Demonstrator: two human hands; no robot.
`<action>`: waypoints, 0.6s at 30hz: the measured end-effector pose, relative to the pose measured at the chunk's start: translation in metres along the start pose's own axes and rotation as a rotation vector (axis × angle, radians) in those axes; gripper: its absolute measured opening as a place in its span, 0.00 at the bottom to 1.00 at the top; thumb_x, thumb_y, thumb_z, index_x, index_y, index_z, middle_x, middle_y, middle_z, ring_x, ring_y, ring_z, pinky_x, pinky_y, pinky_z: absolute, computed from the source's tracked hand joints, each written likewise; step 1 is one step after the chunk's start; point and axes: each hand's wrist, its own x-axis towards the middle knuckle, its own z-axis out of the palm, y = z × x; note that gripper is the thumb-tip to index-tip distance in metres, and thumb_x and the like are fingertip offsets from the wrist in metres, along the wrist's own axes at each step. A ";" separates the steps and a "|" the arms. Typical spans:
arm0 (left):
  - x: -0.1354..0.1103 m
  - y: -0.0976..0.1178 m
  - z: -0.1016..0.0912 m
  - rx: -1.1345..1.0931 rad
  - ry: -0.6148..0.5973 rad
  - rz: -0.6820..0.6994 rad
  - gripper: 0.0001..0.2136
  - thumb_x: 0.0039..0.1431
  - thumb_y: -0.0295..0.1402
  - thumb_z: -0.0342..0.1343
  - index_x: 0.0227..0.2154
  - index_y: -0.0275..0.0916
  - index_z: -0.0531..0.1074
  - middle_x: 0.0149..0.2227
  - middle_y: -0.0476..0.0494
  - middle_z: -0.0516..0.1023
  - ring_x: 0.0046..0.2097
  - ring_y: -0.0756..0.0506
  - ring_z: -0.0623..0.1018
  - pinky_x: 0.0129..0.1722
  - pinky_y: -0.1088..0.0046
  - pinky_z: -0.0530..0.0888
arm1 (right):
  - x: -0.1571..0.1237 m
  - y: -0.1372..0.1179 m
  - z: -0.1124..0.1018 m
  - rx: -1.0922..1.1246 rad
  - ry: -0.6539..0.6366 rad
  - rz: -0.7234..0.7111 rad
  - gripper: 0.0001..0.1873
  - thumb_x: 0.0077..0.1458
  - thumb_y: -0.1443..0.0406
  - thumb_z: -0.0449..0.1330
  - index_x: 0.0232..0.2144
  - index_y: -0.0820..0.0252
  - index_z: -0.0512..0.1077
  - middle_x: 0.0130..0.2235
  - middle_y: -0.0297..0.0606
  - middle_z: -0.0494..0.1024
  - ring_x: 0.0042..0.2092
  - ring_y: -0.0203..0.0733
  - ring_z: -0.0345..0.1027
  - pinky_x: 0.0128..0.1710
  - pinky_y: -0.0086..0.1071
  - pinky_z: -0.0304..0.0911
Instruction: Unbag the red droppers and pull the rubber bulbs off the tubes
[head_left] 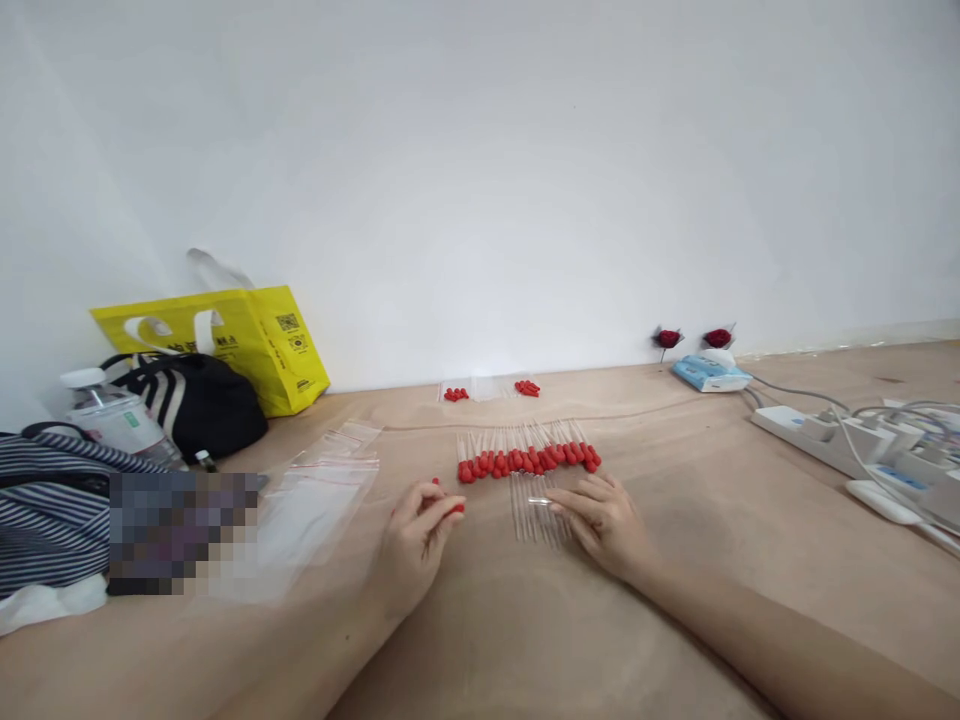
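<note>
My left hand (pixel 420 535) is closed, with a red rubber bulb (pixel 456 509) at the thumb and fingertip and another bit of red above the index finger. My right hand (pixel 604 525) is pinched on the end of a clear glass dropper tube (pixel 538 500), which points left; the rest of it is hidden. Beneath those fingers lie several bare glass tubes (pixel 523 515), side by side. Just beyond is a row of droppers (pixel 529 458) with red bulbs towards me and thin glass stems pointing away.
Small clear bags (pixel 491 388) with red bulbs lie by the wall. Clear zip bags (pixel 311 510) spread at left, near a yellow bag (pixel 296 350), black pouch (pixel 217 405) and bottle (pixel 124 415). At right are tissues (pixel 709 373), two dark red flowers (pixel 667 339) and a power strip (pixel 817 440) with cables.
</note>
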 end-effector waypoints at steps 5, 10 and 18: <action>0.017 -0.027 -0.023 0.012 0.046 -0.433 0.14 0.51 0.38 0.46 0.35 0.36 0.72 0.32 0.43 0.70 0.33 0.46 0.72 0.32 0.71 0.71 | 0.003 0.016 -0.006 0.098 -0.004 0.134 0.14 0.56 0.67 0.45 0.36 0.59 0.71 0.27 0.37 0.66 0.29 0.36 0.63 0.30 0.30 0.61; 0.023 -0.041 -0.029 -0.107 -0.063 -0.634 0.18 0.46 0.41 0.48 0.37 0.35 0.68 0.27 0.47 0.71 0.26 0.48 0.72 0.27 0.72 0.71 | 0.002 0.022 -0.008 0.029 -0.056 0.240 0.14 0.50 0.75 0.45 0.35 0.61 0.67 0.33 0.40 0.69 0.33 0.38 0.64 0.33 0.31 0.60; 0.018 -0.025 -0.006 0.025 -0.126 -0.481 0.11 0.45 0.42 0.51 0.25 0.38 0.64 0.22 0.51 0.68 0.23 0.50 0.68 0.23 0.75 0.66 | 0.001 0.024 0.009 0.048 -0.057 0.226 0.09 0.48 0.75 0.46 0.27 0.61 0.63 0.31 0.40 0.66 0.31 0.38 0.62 0.32 0.31 0.60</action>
